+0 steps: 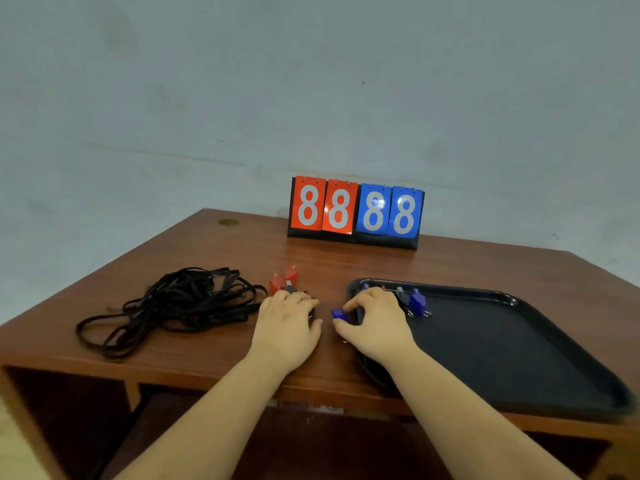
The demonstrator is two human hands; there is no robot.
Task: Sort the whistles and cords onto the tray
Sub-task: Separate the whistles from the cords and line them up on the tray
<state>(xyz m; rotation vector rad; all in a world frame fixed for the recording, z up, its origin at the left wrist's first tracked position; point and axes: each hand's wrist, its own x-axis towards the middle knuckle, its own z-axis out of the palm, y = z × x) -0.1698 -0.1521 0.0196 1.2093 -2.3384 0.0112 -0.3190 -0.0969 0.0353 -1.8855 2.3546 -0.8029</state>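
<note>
At tray edge (353,289): right fingers (356,304) (curled) round blue whistle (339,314)

Right hand (375,322) pinching a blue whistle (340,314) at the black tray's (519,341) near-left rim.

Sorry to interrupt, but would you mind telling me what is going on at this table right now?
A person is sorting whistles onto a black tray. The right hand pinches a blue whistle at the tray's left edge, where another blue whistle already lies at the far left corner. The left hand rests on the table just in front of the red whistles. The tangle of black cords lies on the table to the left, off the tray. A flip scoreboard reading 8888 stands at the back.
</note>
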